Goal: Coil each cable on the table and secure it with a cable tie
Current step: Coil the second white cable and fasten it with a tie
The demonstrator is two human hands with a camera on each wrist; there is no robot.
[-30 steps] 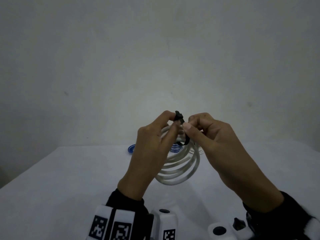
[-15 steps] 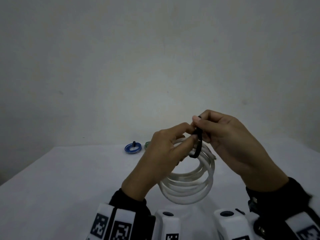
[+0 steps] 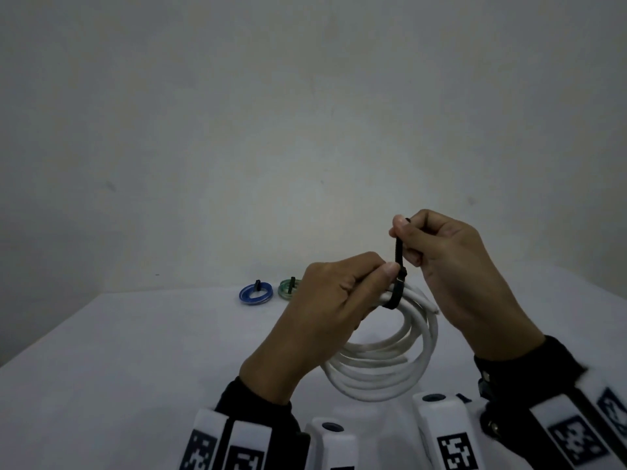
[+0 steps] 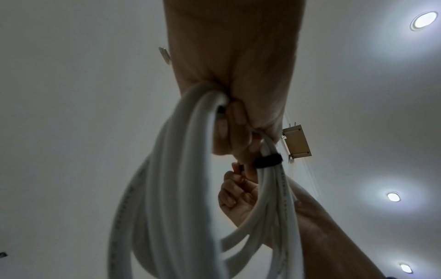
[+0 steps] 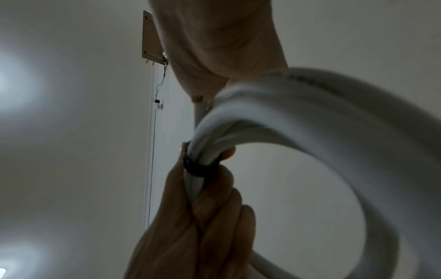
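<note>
A white cable coil (image 3: 383,371) hangs in the air above the table, held at its top by my left hand (image 3: 325,310), whose fingers curl round the strands. A black cable tie (image 3: 397,283) is looped round the bundle beside that grip. My right hand (image 3: 444,262) pinches the tie's free tail and holds it straight up above the coil. From the left wrist the tie (image 4: 268,160) shows as a snug black band round the white strands (image 4: 167,188). From the right wrist the band (image 5: 200,168) sits just above my left hand's fingers (image 5: 210,205).
On the white table (image 3: 118,368), at its far edge, lie a blue coil (image 3: 255,294) and a green coil (image 3: 288,289), each bound with a dark tie. A plain wall stands behind the table. Wrist cameras show at the bottom of the head view.
My right hand has risen, drawing the tie's tail upward, and the loop has tightened round the white coil. Both hands and the coil have shifted to the right.
</note>
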